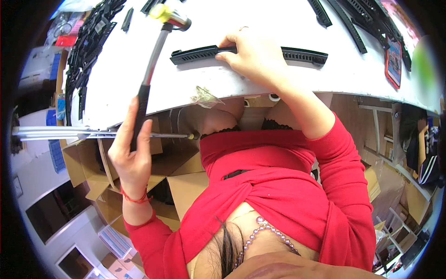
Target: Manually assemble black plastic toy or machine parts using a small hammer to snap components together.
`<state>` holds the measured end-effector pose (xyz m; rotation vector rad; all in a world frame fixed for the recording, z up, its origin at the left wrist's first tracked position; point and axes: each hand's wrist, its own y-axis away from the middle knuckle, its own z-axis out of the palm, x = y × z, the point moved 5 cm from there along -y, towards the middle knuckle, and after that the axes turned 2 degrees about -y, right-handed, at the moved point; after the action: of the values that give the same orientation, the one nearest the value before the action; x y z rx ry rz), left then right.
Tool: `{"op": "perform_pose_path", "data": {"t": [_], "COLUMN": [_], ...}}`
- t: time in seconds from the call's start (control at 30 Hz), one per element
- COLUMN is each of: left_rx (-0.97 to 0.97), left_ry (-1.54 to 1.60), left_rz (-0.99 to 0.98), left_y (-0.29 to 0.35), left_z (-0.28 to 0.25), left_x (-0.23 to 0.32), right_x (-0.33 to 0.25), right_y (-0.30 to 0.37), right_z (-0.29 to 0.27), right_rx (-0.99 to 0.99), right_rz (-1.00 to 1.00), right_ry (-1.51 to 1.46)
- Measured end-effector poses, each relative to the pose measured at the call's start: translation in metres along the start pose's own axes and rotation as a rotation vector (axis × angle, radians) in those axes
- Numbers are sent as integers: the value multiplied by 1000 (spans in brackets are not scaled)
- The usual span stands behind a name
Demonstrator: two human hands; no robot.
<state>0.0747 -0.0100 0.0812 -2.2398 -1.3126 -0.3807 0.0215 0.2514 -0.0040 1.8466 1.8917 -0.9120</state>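
Note:
My left hand point(127, 160) is closed round the black grip of a hammer point(153, 63), which points away from me over the table's near edge. The hammer has a metal shaft and a head with a yellow face, raised left of the work. On the white table point(153, 95), a long black slotted plastic strip point(195, 55) lies crosswise. My right hand point(255, 56) pinches this strip near its middle, thumb on the near side. The palm and wrist cover part of the strip, and both its ends show.
Many black strips are heaped along the left side point(93, 46), with more at the far right point(355, 28). A red-edged phone point(393, 65) lies near the right edge. A small clear plastic bag point(206, 96) hangs at the near edge. Open cardboard boxes point(188, 186) stand below left.

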Motion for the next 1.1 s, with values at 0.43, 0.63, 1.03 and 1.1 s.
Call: {"op": "perform_pose_path", "data": {"t": [0.43, 0.63, 1.03, 1.1], "left_rx": [-198, 167, 402, 397], "left_ry": [171, 251, -255, -285], "left_rz": [-118, -320, -241, -199], "left_y": [-9, -48, -69, -72], "left_z": [21, 19, 47, 47], "left_x": [-6, -82, -129, -128], "right_x": [0, 11, 213, 206], "right_y": [-4, 18, -159, -171], "right_z": [-11, -24, -258, -245], "right_rx": [-33, 81, 522, 619], "right_rz": [-83, -133, 131, -19], "right_ry": [44, 84, 934, 1140]}}
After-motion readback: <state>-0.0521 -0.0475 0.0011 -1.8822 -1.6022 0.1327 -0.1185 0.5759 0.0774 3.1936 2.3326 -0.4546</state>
